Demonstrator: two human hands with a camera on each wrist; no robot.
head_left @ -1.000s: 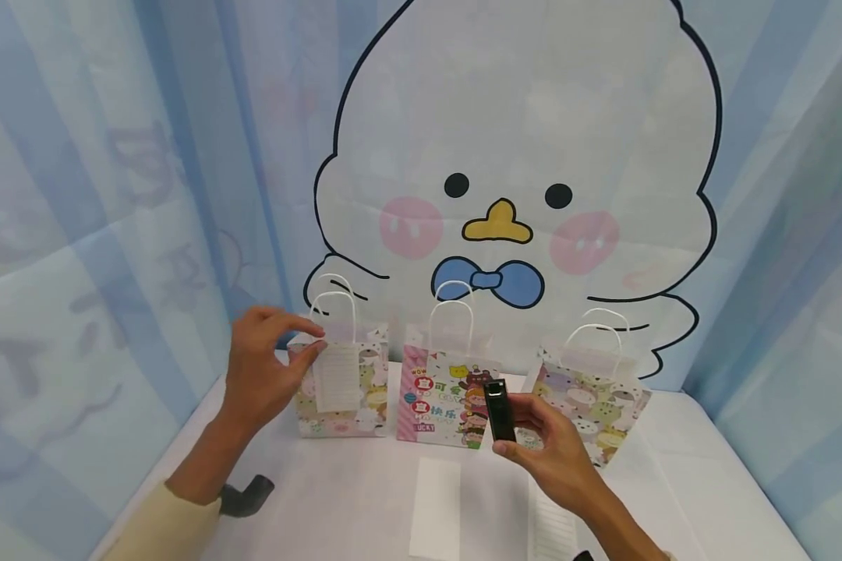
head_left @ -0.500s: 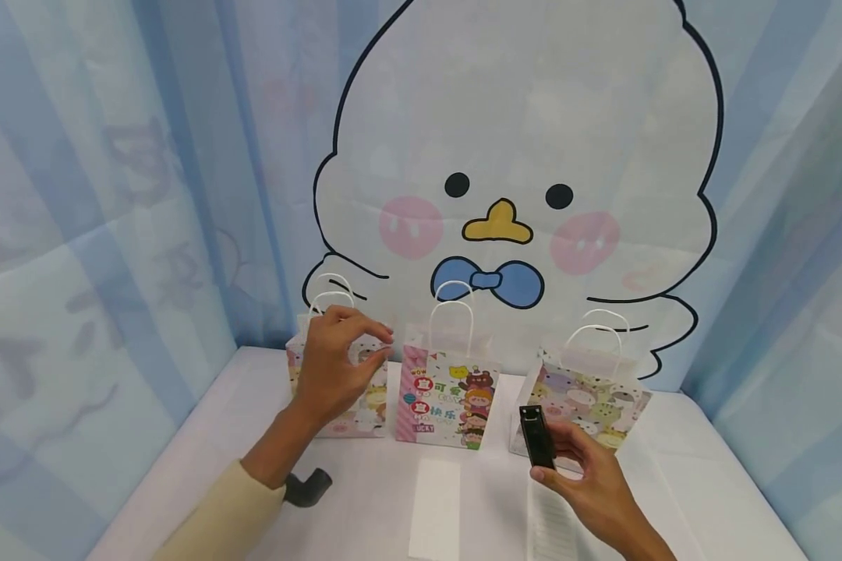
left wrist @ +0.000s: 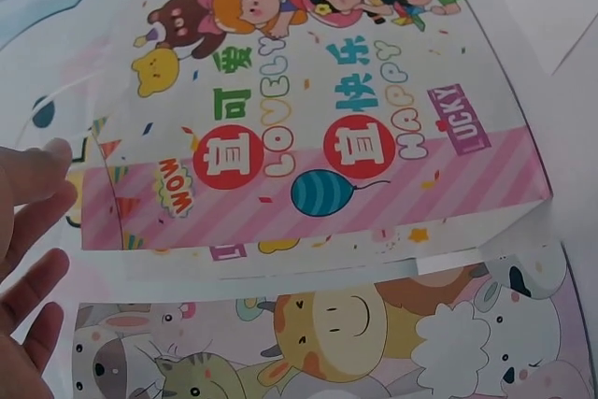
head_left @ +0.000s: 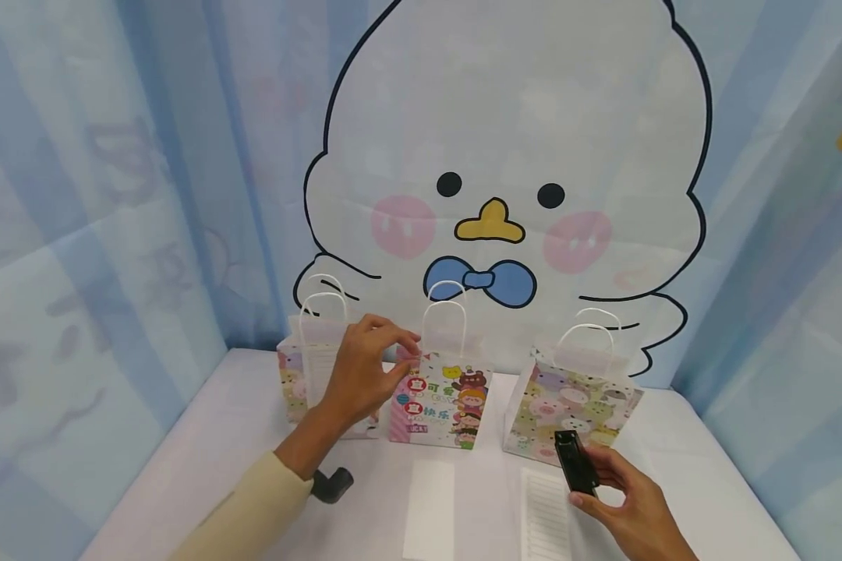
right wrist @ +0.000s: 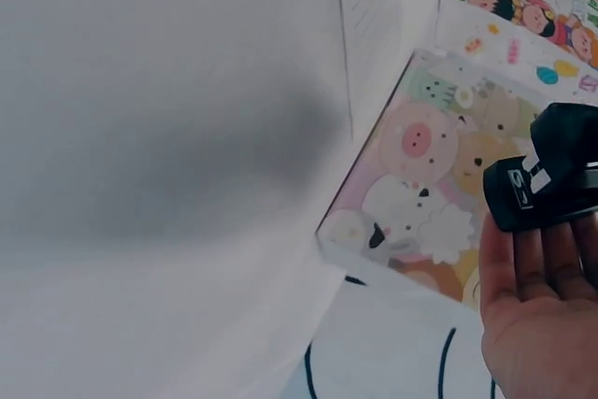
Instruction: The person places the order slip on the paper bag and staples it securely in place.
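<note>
My right hand [head_left: 627, 499] grips a black stapler [head_left: 577, 463] in front of the right animal-print paper bag [head_left: 571, 409]. The right wrist view shows the stapler [right wrist: 533, 179] above the fingers. My left hand [head_left: 372, 370], thumb and fingers loosely bent with nothing between them, is at the upper left corner of the middle pink-and-white paper bag [head_left: 438, 409]. In the left wrist view its fingers [left wrist: 42, 277] lie beside that bag's top edge. The left animal-print bag [head_left: 295, 389] has a lined paper strip [head_left: 317, 366] on its front, partly hidden by my left hand.
A blank white paper strip [head_left: 429, 506] lies before the middle bag. To its right lies a lined strip [head_left: 546, 510]. A dark grey bent piece [head_left: 333, 485] shows by my left wrist. Behind the bags hangs a curtain [head_left: 568, 117] with a cartoon chick.
My left hand has moved right, from the lined strip on the left bag to the middle bag. My right hand, with the stapler, has moved right and lower in the view.
</note>
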